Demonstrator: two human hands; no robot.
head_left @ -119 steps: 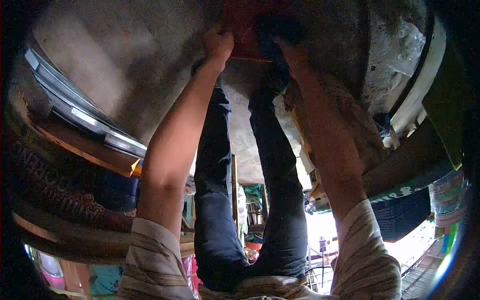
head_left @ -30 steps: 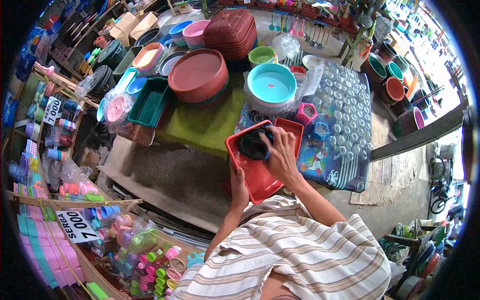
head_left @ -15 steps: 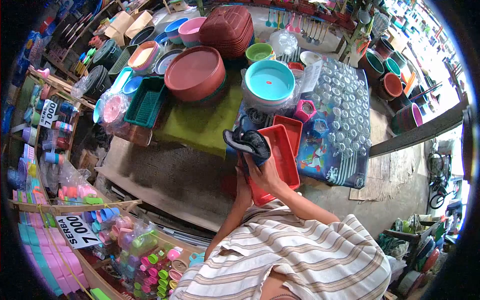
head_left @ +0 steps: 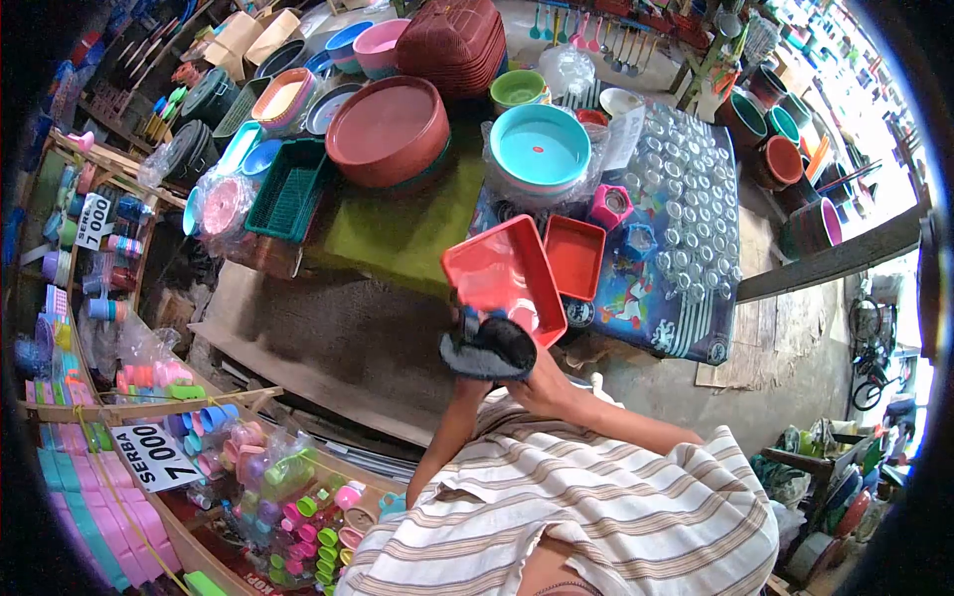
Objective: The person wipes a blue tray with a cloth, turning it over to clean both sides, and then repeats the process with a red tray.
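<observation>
A red rectangular tray [head_left: 499, 266] is held up in front of me, tilted, with its shiny inside showing. A dark, soft-looking cloth [head_left: 475, 360] bunches at its near end and covers part of both hands. My right hand [head_left: 542, 385] is closed on the cloth, its fingers largely behind it. Below the cloth, my left hand [head_left: 471, 389] is closed at the tray's near end; its fingertips are hidden. Just beyond, a second red tray [head_left: 573, 260] lies on the blue patterned tablecloth [head_left: 636, 338].
Turquoise basins [head_left: 540, 147] in plastic wrap stand behind the trays, near a pink hexagonal item [head_left: 610, 206]. Rows of clear glass jars [head_left: 686, 199] fill the right side. Brown round tubs [head_left: 388, 134] and a green basket [head_left: 286, 194] stand left. Shelved plasticware [head_left: 318, 536] is close at lower left.
The held tray has swung up and left, showing more of its inside. The cloth and my right hand have moved down toward me. The second tray is now less covered.
</observation>
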